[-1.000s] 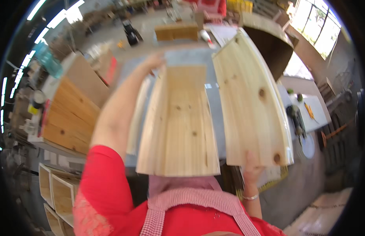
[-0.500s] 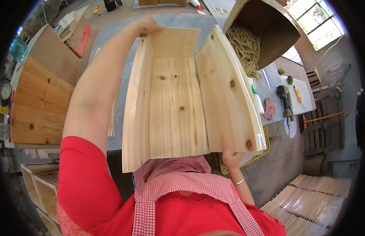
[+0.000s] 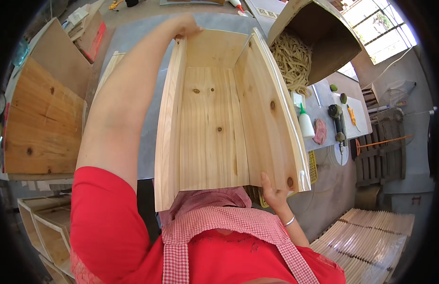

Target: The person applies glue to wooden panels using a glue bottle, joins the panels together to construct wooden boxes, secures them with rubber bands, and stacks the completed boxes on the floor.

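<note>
A pale wooden box stands in front of me on the table, its near end without a panel. Its floor board (image 3: pixel 212 154) has several knots. A left side panel (image 3: pixel 171 123), a far end panel (image 3: pixel 215 49) and a right side panel (image 3: pixel 262 113) rise around it. White glue runs along the right panel's outer edge. My left hand (image 3: pixel 187 26) grips the far left corner, fingers closed over the top. At the near right corner, my right hand (image 3: pixel 275 195) holds the right panel, thumb on its inner face; the other fingers are largely hidden beneath.
Right of the box are a white glue bottle (image 3: pixel 305 124), a pink cloth (image 3: pixel 320 131), a power driver (image 3: pixel 339 124) and a cardboard box (image 3: pixel 335 40) of pale strips. Wooden boards (image 3: pixel 47 125) stand at left. Stacked slats (image 3: pixel 366 241) lie at lower right.
The right panel has swung inward and stands more upright, closer against the floor board and far end panel. My right hand moved slightly left with it. My left hand keeps its corner.
</note>
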